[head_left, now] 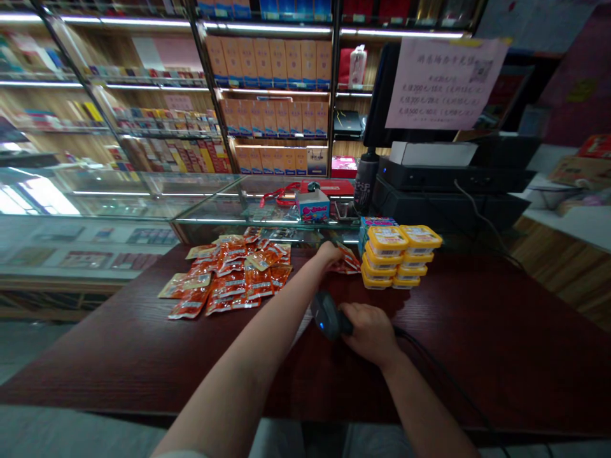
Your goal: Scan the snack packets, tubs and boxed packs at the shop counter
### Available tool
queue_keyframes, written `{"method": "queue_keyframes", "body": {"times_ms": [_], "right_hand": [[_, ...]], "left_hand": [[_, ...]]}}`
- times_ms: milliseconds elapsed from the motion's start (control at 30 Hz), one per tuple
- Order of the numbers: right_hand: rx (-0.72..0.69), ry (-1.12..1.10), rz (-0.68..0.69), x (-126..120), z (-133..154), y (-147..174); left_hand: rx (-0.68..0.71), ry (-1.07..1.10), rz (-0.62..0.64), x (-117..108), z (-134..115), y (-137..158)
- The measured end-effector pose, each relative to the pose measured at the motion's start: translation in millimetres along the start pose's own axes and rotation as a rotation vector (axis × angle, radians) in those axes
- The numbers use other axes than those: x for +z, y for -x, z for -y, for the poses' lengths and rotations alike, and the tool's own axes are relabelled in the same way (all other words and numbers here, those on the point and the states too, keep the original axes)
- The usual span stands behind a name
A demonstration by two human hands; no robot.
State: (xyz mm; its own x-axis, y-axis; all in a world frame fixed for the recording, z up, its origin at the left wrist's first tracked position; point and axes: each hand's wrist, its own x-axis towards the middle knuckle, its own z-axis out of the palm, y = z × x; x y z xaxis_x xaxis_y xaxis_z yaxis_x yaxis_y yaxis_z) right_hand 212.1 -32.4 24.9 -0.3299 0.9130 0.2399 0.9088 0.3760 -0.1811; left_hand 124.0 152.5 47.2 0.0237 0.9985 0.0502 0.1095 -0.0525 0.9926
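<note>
My right hand [370,331] is wrapped around the handle of a black barcode scanner [327,316], whose head points left and shows a small blue light. Farther forward, my left hand [329,253] is closed on a shiny orange snack packet [349,261], its fingertips partly hidden by the packet and the hand itself. Left of my left arm lies a loose heap of similar orange snack packets [233,280]. Yellow-lidded plastic tubs [389,238] are stacked in two columns just right of the packet in my left hand.
Behind the dark wooden table [458,356] stands a glass display counter [214,207] with a small blue-and-pink box [312,207] on it. A monitor carrying a paper sign [443,83] rises at the back right. The scanner's cable [443,369] trails across the table's right side.
</note>
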Motion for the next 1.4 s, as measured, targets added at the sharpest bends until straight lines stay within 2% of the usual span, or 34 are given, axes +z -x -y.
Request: {"method": "queue_keyframes", "body": {"times_ms": [67,133,267,367,467,567,733,867,967,1267,1333,1400], "right_hand": [[0.002,0.007,0.007,-1,0,0],[0.005,0.008,0.028,-2,1,-1],[0.010,-0.018,0.044,-6,3,-1],[0.008,-0.060,0.025,-6,4,2],[0.030,-0.136,-0.051,-4,3,3],[0.096,-0.256,-0.132,-6,3,0],[0.217,-0.671,-0.265,-15,12,-11],[0.374,-1.052,-0.185,-19,27,-14],[0.480,-1.210,-0.162,-22,35,-13],[0.512,-1.221,-0.118,-25,40,-11],[0.515,-1.173,-0.103,-26,39,-11],[0.435,-1.012,-0.119,-29,38,-12]], "left_hand": [[-0.076,0.002,0.063,-18,-5,9],[-0.097,0.015,0.074,-43,-5,21],[0.066,0.048,-0.075,-87,17,56],[0.102,0.151,-0.213,-100,41,79],[0.141,0.191,-0.309,-101,56,92],[0.173,0.114,-0.308,-98,57,97],[0.155,-0.081,-0.390,-99,57,102],[0.177,-0.132,-0.400,-99,59,104],[0.189,-0.135,-0.396,-99,60,104],[0.199,-0.121,-0.379,-99,56,106],[0.191,-0.123,-0.389,-99,54,107],[0.180,-0.119,-0.391,-98,54,108]]}}
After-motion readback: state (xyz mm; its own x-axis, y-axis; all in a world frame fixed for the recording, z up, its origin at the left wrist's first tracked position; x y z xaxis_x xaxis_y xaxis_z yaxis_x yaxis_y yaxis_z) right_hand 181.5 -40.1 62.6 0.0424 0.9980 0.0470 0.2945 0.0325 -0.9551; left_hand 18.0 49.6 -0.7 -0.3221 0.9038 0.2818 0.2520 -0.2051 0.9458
